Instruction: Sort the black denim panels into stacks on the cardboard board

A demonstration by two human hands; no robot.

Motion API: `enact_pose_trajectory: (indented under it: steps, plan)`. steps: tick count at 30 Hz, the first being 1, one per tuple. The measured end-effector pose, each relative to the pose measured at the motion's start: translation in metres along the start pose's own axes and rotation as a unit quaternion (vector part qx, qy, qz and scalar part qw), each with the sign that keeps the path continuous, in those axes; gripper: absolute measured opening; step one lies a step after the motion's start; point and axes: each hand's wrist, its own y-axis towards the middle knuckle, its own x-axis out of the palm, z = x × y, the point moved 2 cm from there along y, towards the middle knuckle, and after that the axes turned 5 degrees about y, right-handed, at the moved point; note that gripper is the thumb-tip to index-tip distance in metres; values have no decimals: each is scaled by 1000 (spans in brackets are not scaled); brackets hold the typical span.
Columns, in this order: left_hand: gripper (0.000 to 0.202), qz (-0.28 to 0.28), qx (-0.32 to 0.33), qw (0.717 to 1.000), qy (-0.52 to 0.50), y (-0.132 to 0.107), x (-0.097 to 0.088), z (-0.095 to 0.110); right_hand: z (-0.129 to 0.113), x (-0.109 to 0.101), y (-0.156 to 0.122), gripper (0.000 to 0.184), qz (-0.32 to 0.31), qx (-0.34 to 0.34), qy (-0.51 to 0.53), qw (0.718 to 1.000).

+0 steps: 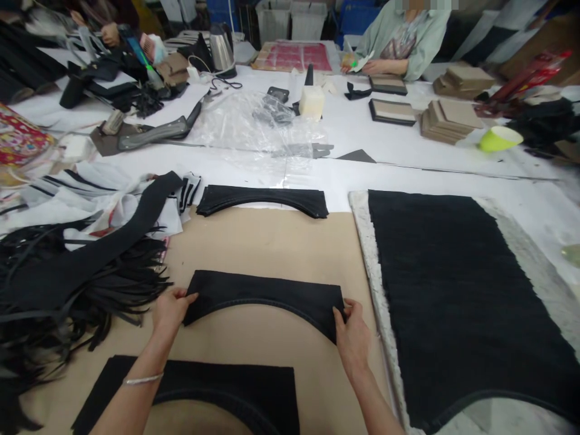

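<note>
An arched black fabric piece [267, 296] lies flat on a tan cardboard sheet [263, 241]. My left hand [170, 311] pinches its left end, fingers closed on the edge. At the piece's right end, my right hand [351, 335] grips the corner. A second arched black piece [263, 200] lies further away at the cardboard's far edge. A third, larger black piece [235, 389] lies close to me, partly under my left forearm.
A large black fabric panel [453, 296] on a white pad lies to the right. A heap of black strips [58, 296] is at the left. Further off are clear plastic [244, 124], a kettle [222, 48], stacked boards [448, 118], a green bowl [498, 139] and other people.
</note>
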Motion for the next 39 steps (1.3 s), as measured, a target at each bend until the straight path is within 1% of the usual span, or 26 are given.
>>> enact_pose_trajectory:
  steps: [3,4,5,6,8,9,10,12,13,14,16,19,24,28,33,36,39]
  plan:
    - [27,-6,-11,1000,16,5,-4,-3,-4,6,1,36,-10,-4,23,1000]
    - [28,8,-6,1000,24,3,-5,-2,-4,7,1,37,-8,-3,30,1000]
    - [32,42,6,999,33,0,-6,0,-4,8,1,37,-6,-3,39,999]
    - [37,90,28,995,40,-5,-7,4,-4,8,0,38,-4,-3,47,999]
    - [42,184,113,976,35,-23,-4,15,-4,8,0,40,-2,-1,61,998]
    - [40,208,170,963,22,-33,-1,22,-4,8,0,41,-3,1,65,998]
    - [37,209,230,951,4,-44,4,29,-3,8,0,40,-4,3,66,998]
    - [32,163,336,927,-26,-65,17,42,-3,8,0,39,-5,7,59,998]
    - [32,137,376,916,-30,-73,24,47,-4,8,0,38,-6,8,53,999]
    - [33,116,407,906,-26,-80,30,52,-4,8,0,37,-7,6,49,999]
    - [36,90,447,890,1,-90,41,59,-5,9,0,37,-9,1,44,999]
    - [38,93,465,878,58,-97,49,63,-6,9,0,37,-13,-1,35,999]
    - [37,104,471,867,124,-101,51,64,-8,9,-1,37,-11,-2,18,1000]
    - [38,113,469,865,137,-103,54,63,-9,8,-1,38,-9,11,23,1000]
    - [39,120,451,874,132,-109,52,65,-7,7,-2,42,-13,11,34,999]
    - [40,116,445,879,127,-112,50,67,-7,4,-3,46,14,-13,28,999]
    - [40,116,439,882,125,-112,49,68,-12,2,-6,47,73,-76,1,994]
